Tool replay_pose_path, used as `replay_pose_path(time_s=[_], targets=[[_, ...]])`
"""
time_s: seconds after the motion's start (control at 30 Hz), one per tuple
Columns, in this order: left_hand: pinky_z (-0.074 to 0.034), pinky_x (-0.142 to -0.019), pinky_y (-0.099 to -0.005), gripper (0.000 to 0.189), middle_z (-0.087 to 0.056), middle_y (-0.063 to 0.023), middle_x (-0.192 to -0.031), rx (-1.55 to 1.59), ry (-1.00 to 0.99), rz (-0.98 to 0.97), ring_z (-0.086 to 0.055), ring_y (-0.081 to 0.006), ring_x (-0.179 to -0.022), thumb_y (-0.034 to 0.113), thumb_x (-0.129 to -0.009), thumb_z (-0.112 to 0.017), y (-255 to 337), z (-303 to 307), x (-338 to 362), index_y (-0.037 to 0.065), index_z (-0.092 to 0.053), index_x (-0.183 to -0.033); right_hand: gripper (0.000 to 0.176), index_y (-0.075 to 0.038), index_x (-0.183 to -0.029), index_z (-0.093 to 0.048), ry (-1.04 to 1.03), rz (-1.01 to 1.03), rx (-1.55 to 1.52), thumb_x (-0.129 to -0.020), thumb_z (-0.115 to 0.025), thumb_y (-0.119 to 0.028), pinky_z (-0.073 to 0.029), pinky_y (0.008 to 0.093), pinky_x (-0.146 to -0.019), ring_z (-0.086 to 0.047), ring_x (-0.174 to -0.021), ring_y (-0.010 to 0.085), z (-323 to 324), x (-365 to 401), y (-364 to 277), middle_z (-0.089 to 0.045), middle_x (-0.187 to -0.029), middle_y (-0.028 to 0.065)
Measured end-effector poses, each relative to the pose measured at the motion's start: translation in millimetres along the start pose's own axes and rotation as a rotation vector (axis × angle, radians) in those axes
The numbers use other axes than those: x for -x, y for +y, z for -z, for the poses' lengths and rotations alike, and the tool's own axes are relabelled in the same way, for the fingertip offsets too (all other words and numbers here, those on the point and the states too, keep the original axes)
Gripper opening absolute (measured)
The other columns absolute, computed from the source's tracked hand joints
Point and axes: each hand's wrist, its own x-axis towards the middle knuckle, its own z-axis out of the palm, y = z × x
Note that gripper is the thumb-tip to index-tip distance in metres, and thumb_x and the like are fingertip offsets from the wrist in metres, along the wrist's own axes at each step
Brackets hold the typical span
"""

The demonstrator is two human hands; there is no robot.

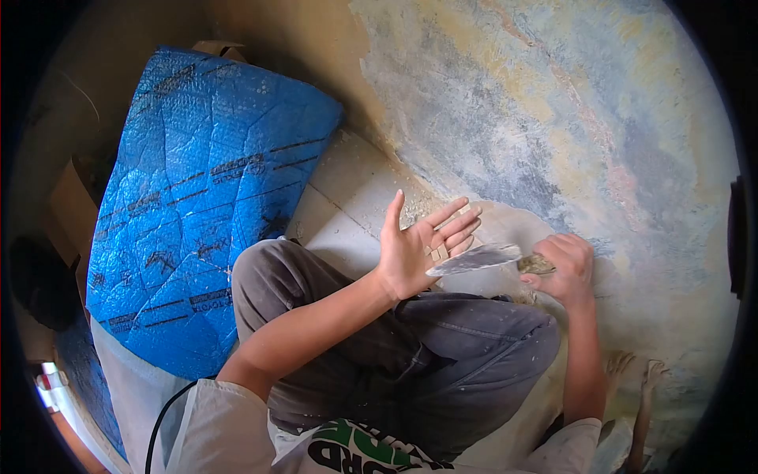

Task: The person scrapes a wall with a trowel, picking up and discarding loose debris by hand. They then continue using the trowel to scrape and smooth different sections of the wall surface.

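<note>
My right hand [562, 268] grips the handle of a putty knife [476, 259], its wide blade coated in grey-white filler and pointing left. My left hand [418, 245] is held up flat with fingers spread, palm toward the blade, and the blade's edge touches or nearly touches the palm. Both hands hover in front of a patchy wall [553, 118] with blue, yellow and pink stains and fresh pale filler low down. I sit cross-legged in grey trousers [410, 347], knees below the hands.
A blue quilted padded sheet [197, 205] lies to the left on the pale dusty floor [347, 189]. A black cable [162, 423] runs by my left sleeve. Bare toes [632, 367] show at lower right near the wall.
</note>
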Motion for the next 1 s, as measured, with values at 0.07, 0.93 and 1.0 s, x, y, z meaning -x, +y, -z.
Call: replay_pose_path(time_s=[0.07, 0.93, 1.0], targets=[[-0.026, -0.123, -0.0490, 0.101, -0.032, -0.0232, -0.161, -0.021, 0.007, -0.002, -0.030, -0.0323, -0.151, 0.077, -0.093, -0.038, -0.1, 0.6, 0.1, 0.000, -0.025, -0.158, 0.056, -0.011, -0.070, -0.059, 0.032, -0.016, -0.052, -0.074, -0.075, -0.064, -0.042, 0.0369, -0.054, -0.056, -0.055, 0.0230, -1.7, 1.5, -0.1, -0.051, -0.059, 0.0036], [-0.028, -0.122, -0.0462, 0.102, -0.036, -0.0230, -0.159, -0.068, 0.090, 0.038, -0.035, -0.0330, -0.148, 0.077, -0.091, -0.038, -11.7, 5.1, 7.7, 0.001, -0.026, -0.158, 0.057, -0.011, -0.068, -0.058, -0.170, -0.015, 0.103, -0.071, -0.077, -0.065, -0.042, 0.0367, -0.051, -0.055, -0.050, 0.0223, -30.6, 26.4, 0.8, -0.051, -0.056, 0.0024], [-0.028, -0.122, -0.0466, 0.102, -0.036, -0.0232, -0.159, -0.060, 0.057, 0.050, -0.034, -0.0330, -0.148, 0.077, -0.091, -0.039, -10.9, 4.5, 4.5, 0.001, -0.026, -0.158, 0.058, -0.011, -0.066, -0.057, -0.138, -0.013, 0.106, -0.072, -0.076, -0.066, -0.041, 0.0364, -0.051, -0.053, -0.049, 0.0230, -24.6, 26.3, 3.6, -0.050, -0.055, 0.0021]])
